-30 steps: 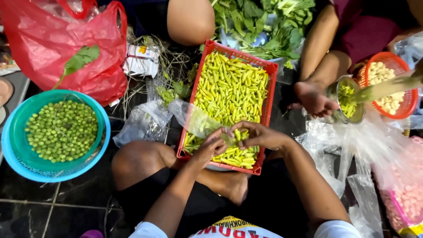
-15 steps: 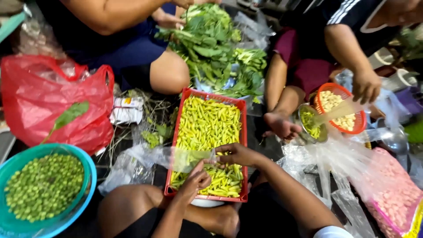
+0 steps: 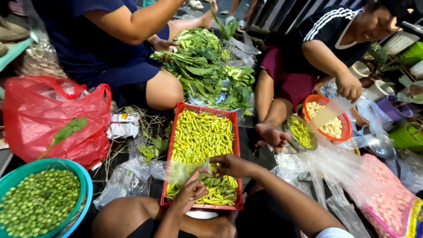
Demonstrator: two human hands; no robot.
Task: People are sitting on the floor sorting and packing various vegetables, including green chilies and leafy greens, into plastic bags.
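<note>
Left hand (image 3: 190, 192) curled, fingers pinching the edge of a thin clear plastic bag (image 3: 176, 171); right hand (image 3: 230, 165) half closed on the bag's other edge, wrist bent inward. Both forearms reach in from below, hands over the near end of the red rectangular plastic crate (image 3: 236, 145) of yellow-green chillies (image 3: 200, 136). Teal round basin of green berries (image 3: 37, 202) sits left; red plastic bag (image 3: 53, 119) beyond it.

Red plastic bag (image 3: 53, 117), left. Teal basin (image 3: 81, 176) of green round fruits (image 3: 37, 198), near left. Leafy greens (image 3: 207, 66), far centre. Orange basket (image 3: 346, 128), right. Pink sack (image 3: 387, 198), near right.
</note>
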